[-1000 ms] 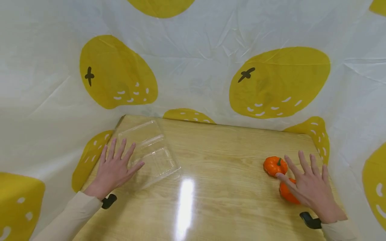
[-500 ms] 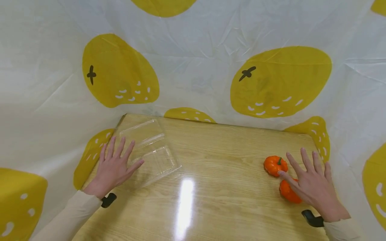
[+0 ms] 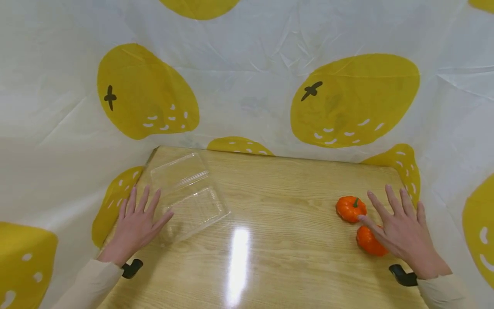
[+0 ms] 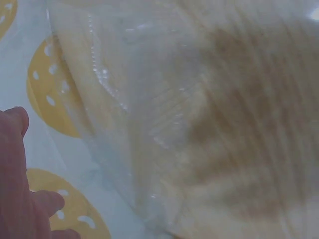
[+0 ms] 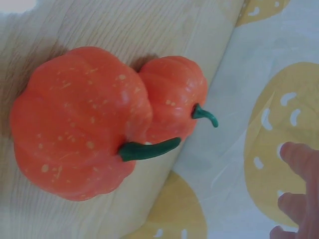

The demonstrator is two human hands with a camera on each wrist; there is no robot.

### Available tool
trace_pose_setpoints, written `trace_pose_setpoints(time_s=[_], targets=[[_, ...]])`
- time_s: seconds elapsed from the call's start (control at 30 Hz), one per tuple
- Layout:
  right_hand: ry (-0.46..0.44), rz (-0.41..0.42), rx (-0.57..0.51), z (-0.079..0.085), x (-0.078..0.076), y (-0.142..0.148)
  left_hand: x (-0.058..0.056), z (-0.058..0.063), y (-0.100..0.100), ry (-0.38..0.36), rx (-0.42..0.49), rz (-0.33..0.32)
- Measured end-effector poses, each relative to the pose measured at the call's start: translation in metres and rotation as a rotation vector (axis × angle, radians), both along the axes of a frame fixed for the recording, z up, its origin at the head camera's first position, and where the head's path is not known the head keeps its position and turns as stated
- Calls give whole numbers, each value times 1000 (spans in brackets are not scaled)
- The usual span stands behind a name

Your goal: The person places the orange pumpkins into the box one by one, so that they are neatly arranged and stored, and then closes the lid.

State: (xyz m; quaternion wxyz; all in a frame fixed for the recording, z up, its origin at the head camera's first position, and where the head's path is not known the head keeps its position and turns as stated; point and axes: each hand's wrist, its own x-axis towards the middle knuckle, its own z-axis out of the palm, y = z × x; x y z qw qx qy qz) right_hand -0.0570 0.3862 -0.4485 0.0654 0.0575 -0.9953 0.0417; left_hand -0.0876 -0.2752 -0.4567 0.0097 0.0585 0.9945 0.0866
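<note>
Two small orange pumpkins with green stems are on the right side of the table. The farther pumpkin [image 3: 350, 209] shows whole in the head view; the nearer pumpkin [image 3: 368, 241] is partly covered by my right hand [image 3: 405, 236]. That hand hovers with its fingers spread and grips nothing. In the right wrist view, the big pumpkin [image 5: 79, 124] overlaps the other pumpkin [image 5: 174, 94]. On the left, a clear plastic clamshell container [image 3: 197, 210] lies with its lid folded back. Beside its near left edge is my left hand [image 3: 135, 229], fingers spread and holding nothing.
The wooden table [image 3: 270, 214] has a bright light reflection [image 3: 238, 266] near its front middle. A white curtain [image 3: 247, 98] printed with yellow fruit encloses the back and both sides. A black strap piece [image 3: 132, 268] sits at the left wrist.
My left hand has shifted slightly left and toward me, off the container's lid. The right hand has drifted slightly right. The pumpkins and container stay in place on the table.
</note>
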Motion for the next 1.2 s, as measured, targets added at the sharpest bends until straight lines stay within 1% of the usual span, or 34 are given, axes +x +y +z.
trace_pose_setpoints(time_s=[0.07,0.27,0.4,0.47,0.53,0.63,0.7,0.77,0.87,0.93,1.07,1.13,1.2], targets=[[0,-3,-19,-2,-1,2,2,-4,-3,-9,5,2],[17,6,-98,-9,-3,11,6,-14,-10,2,42,6],[-44,13,-211,-13,-2,17,8,-23,-14,33,115,16],[-93,16,-278,-15,0,19,8,-29,-15,71,157,25],[-131,19,-331,-16,1,23,9,-35,-16,105,196,43],[-159,24,-385,-18,4,29,12,-40,-16,111,241,85],[-157,32,-407,-20,6,33,14,-42,-16,80,276,116],[-157,46,-426,-22,9,37,16,-42,-16,34,329,155],[-185,49,-463,-25,13,44,17,-43,-16,-28,414,213],[-239,39,-504,-27,15,48,17,-44,-15,-48,472,244],[-339,0,-597,-32,20,54,17,-46,-13,-57,562,295],[-361,-10,-633,-36,22,57,17,-47,-12,-73,602,332],[-365,-17,-662,-39,25,59,17,-47,-10,-94,651,374]])
